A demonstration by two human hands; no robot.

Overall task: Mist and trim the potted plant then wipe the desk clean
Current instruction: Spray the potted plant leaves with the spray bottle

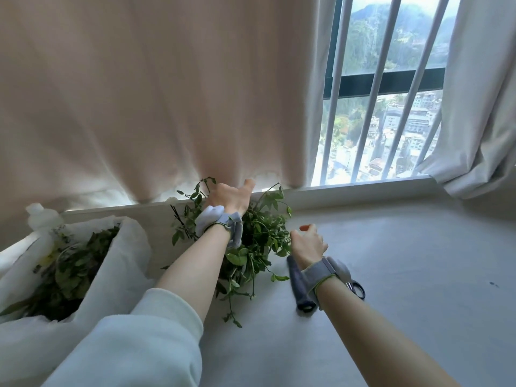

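**Potted plant on desk, two hands working in its foliage**

Potted plant point(259, 236): sitting at the back of the pale desk point(405, 261), just below the curtain point(153, 93); stems are trailing forward over the surface, and leaves are hiding the pot.

Left hand point(230, 199): reaching over the top of the plant with the thumb sticking out to the right. Its fingers are dipping into the leaves, so their state cannot be told.

Right hand point(307, 244): meeting the right edge of the foliage. Its fingers point(296, 237) are curling toward the leaves; whether they are pinching a stem cannot be told.

Scissors point(357, 287): lying on the desk, partly under the right wrist.

Dark grey item point(298, 286): lying beside that wrist, a loop showing at its near end.

White bag point(125, 247): standing left of the plant and holding green cuttings point(69, 272).

White bottle point(42, 217): standing behind the bag.

Barred window point(391, 121): showing to the right of the curtain.
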